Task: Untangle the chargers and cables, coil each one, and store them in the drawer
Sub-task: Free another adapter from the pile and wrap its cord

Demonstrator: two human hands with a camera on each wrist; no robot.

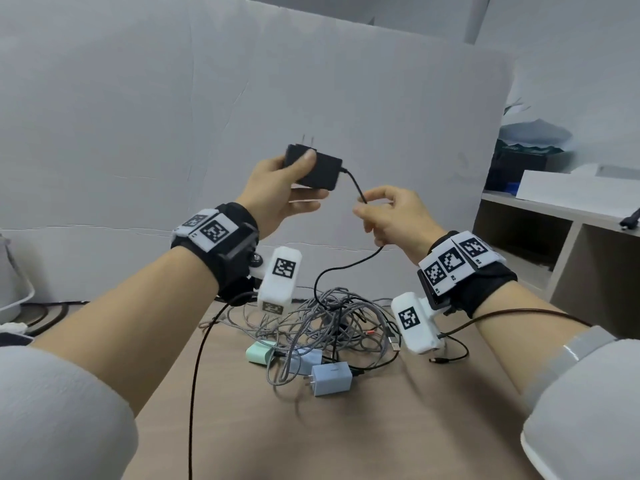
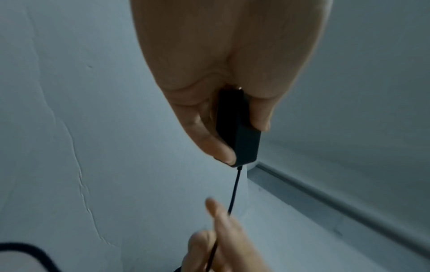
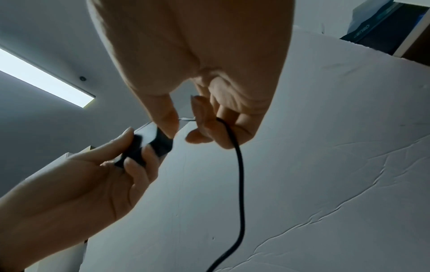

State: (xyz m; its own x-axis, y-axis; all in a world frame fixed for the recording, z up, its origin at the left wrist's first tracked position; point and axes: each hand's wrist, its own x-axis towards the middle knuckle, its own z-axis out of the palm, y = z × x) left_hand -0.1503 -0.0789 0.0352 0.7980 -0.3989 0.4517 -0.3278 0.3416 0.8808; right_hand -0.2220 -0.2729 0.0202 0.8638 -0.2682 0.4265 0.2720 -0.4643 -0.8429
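Left hand [image 1: 277,188] grips black adapter [image 1: 320,169] held above the table, long axis 10-to-4 o'clock, 2 prongs up. Right hand [image 1: 391,216] pinches its cord [image 1: 356,188]. Cable tangle [image 1: 329,317] on tan table [image 1: 381,427]; white backdrop [image 1: 242,98] at 12.

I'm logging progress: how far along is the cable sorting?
Early stage. Done: nothing visibly coiled or stored. In hand: the left hand grips the black plug-in power adapter while the right hand pinches its thin black cord. Left: the tangle of grey braided cables, the mint charger and the blue charger on the table.
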